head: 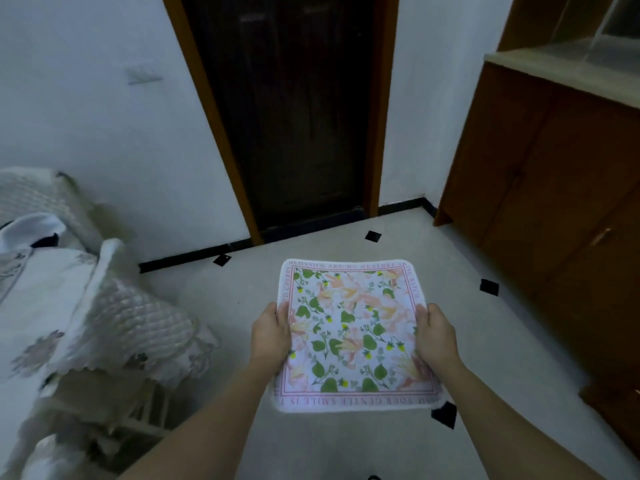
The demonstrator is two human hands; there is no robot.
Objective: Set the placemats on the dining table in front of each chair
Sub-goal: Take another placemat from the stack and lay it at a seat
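Your two bare forearms reach in from the bottom edge, both up and level. Left hand [272, 336] grips the left edge of the placemat [353, 334], thumb lying on top, the other fingers tucked beneath and out of sight. Right hand [438, 341] grips the opposite edge the same way, thumb on the upper face. Placemat is held flat and face up between your hands, in the air above the pale floor [214, 299], resting on no surface. It is a white square cloth with rounded corners, printed with green leaves, peach flowers and small yellow buds inside a thin pink border carrying lettering. Small black diamond tiles [372, 236] are set into the floor around it; one sits just under the mat's near right corner. Straight ahead stands a dark door [298, 116] in an orange-brown wooden frame, with black skirting [187, 259] along the white wall. Brown wooden cabinet [554, 185] on your right, pale counter on top. White quilted fabric [131, 323] with a faint floral print is draped at your left, blurred.
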